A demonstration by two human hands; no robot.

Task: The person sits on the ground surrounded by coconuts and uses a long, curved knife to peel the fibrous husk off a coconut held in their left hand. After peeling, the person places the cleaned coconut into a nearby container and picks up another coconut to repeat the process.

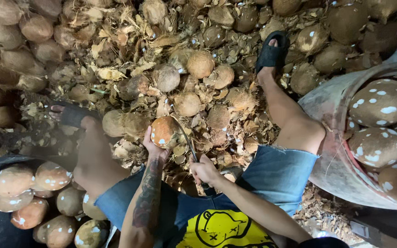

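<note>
Hands work low: left (155, 149) cups coconut (164, 132), right (203, 170) grips curved blade (187, 138).

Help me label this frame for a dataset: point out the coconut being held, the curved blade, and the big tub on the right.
held coconut (164, 132), head view, on its rounded brown shell
curved blade (187, 138), head view, mid-blade
tub (329, 103), head view, on its bare inner wall

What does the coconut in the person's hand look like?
The coconut is round, brown-orange and mostly stripped of husk, with small white nicks on its shell. The left hand cups it from below, holding it up between the person's knees, above the heap of dry husk scraps. The curved blade in the right hand lies against its right side.
</note>
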